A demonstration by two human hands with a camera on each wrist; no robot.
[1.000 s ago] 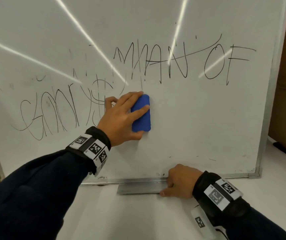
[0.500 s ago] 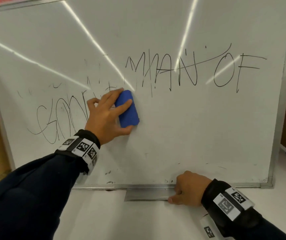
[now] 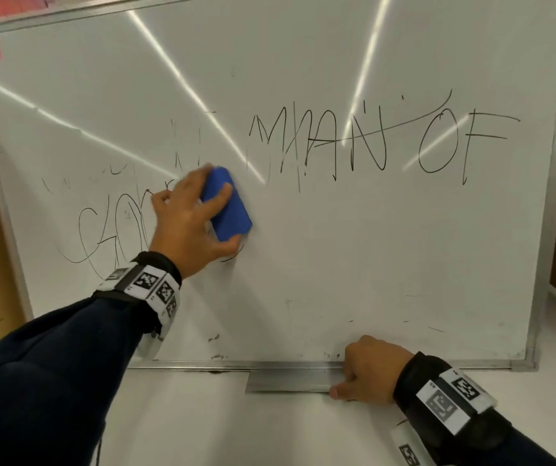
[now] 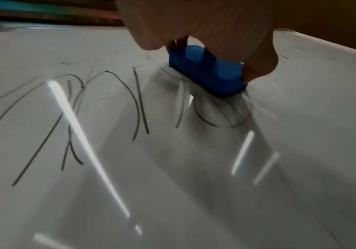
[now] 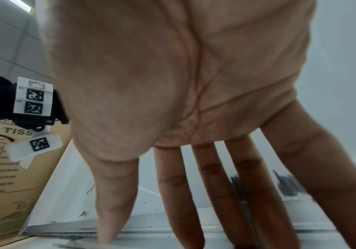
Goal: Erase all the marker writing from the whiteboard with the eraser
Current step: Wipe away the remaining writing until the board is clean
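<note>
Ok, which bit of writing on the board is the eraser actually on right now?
The lower-left scrawl: the blue eraser in the left hand overlaps its right end. MAN and OF sit higher, to the right, clear of it.

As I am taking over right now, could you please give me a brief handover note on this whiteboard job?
Left hand grips the blue eraser, flat on the whiteboard over the right end of the lower scribble.
Right hand presses on the metal tray, fingers straight.
Done: lower middle and right, bar specks.
Left: the lower scribble, the upper writing, faint traces above the scribble.
</note>
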